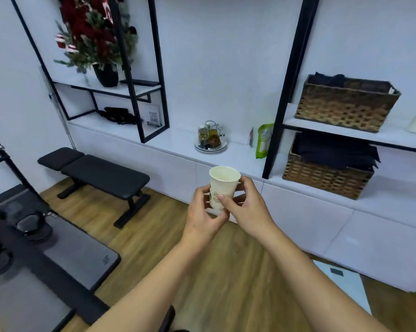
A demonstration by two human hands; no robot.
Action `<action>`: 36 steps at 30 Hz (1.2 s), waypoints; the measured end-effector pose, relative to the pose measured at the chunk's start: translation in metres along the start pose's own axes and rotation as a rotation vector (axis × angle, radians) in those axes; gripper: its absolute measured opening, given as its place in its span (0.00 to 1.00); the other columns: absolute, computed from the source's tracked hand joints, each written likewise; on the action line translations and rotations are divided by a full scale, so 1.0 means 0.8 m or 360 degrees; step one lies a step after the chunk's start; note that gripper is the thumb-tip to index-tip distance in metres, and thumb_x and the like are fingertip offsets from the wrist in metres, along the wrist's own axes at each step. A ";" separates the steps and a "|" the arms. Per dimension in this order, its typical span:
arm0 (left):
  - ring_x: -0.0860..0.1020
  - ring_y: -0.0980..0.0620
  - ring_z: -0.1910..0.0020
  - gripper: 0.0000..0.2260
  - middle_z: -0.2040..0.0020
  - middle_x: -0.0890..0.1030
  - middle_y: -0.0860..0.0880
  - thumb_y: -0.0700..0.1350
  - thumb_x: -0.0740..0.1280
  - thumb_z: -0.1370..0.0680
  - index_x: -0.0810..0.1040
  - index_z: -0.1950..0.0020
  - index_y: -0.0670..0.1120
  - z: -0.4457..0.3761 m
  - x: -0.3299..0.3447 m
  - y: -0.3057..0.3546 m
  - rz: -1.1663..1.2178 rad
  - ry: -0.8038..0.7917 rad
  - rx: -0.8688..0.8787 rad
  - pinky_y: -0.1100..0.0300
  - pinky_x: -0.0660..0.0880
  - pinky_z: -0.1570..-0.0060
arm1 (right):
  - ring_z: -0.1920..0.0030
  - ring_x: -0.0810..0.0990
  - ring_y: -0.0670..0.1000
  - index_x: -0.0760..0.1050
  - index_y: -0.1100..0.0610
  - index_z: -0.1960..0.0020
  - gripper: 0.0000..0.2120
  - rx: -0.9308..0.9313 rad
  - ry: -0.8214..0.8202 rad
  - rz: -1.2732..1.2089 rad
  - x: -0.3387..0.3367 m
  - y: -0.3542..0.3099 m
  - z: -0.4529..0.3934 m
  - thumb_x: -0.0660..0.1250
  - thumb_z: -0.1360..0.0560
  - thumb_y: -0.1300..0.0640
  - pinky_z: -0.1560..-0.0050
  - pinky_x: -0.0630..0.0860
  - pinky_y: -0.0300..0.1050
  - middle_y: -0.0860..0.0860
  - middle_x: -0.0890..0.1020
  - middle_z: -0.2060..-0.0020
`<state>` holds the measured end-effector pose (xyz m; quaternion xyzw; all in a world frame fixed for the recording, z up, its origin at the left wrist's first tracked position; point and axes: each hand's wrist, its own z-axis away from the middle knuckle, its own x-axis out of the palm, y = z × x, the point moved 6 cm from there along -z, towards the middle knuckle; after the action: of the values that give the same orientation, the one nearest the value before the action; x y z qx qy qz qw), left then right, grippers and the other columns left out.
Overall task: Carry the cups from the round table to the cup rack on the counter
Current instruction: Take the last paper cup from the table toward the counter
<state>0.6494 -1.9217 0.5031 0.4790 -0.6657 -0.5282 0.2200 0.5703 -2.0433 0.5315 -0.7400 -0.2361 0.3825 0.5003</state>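
Observation:
A white paper cup (223, 183) with a small green print is held upright in front of me, above the wooden floor. My left hand (203, 212) grips its lower left side and base. My right hand (246, 204) holds its right side, thumb across the front. Beyond it, on the white counter (178, 142), stands the cup rack (210, 137): a wire stand on a round tray with glass cups hanging on it. The round table is out of view.
A black padded bench (99, 174) stands on the floor at left, beside gym gear. Black-framed shelves hold a plant (94, 41) and two wicker baskets (345, 104). A green pouch (263, 140) leans right of the rack. A white scale (341, 281) lies on the floor.

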 end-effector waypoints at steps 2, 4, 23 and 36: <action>0.81 0.61 0.46 0.23 0.41 0.81 0.56 0.39 0.77 0.26 0.74 0.35 0.50 -0.042 0.021 -0.006 -0.0037 0.0016 0.0034 0.66 0.76 0.48 | 0.57 0.82 0.39 0.69 0.48 0.34 0.24 -0.0011 0.0002 -0.0056 -0.013 0.016 -0.045 0.75 0.26 0.50 0.58 0.76 0.32 0.41 0.80 0.48; 0.81 0.59 0.44 0.25 0.40 0.80 0.56 0.43 0.78 0.27 0.73 0.33 0.50 -0.079 0.042 -0.015 -0.0009 0.0029 0.0043 0.66 0.76 0.46 | 0.58 0.81 0.37 0.70 0.48 0.34 0.24 0.0004 -0.0016 -0.0108 -0.023 0.031 -0.088 0.75 0.26 0.50 0.62 0.74 0.29 0.41 0.80 0.48; 0.82 0.58 0.45 0.21 0.44 0.80 0.64 0.48 0.76 0.26 0.69 0.41 0.60 -0.452 0.209 -0.111 -0.0067 0.0385 -0.0067 0.57 0.80 0.46 | 0.61 0.83 0.39 0.70 0.35 0.47 0.18 -0.0159 -0.0285 -0.0027 -0.101 0.155 -0.539 0.69 0.33 0.31 0.66 0.75 0.32 0.30 0.80 0.54; 0.79 0.57 0.43 0.23 0.40 0.74 0.55 0.42 0.77 0.25 0.76 0.33 0.53 -0.731 0.145 -0.258 -0.0234 0.0243 -0.0042 0.65 0.77 0.43 | 0.63 0.81 0.43 0.73 0.47 0.56 0.13 -0.0116 -0.0110 0.0010 0.007 0.222 -0.818 0.75 0.28 0.44 0.65 0.75 0.35 0.43 0.81 0.64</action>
<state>1.1490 -2.3074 0.4914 0.5626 -0.6031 -0.5135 0.2370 1.0925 -2.4745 0.5013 -0.7447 -0.2648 0.4006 0.4635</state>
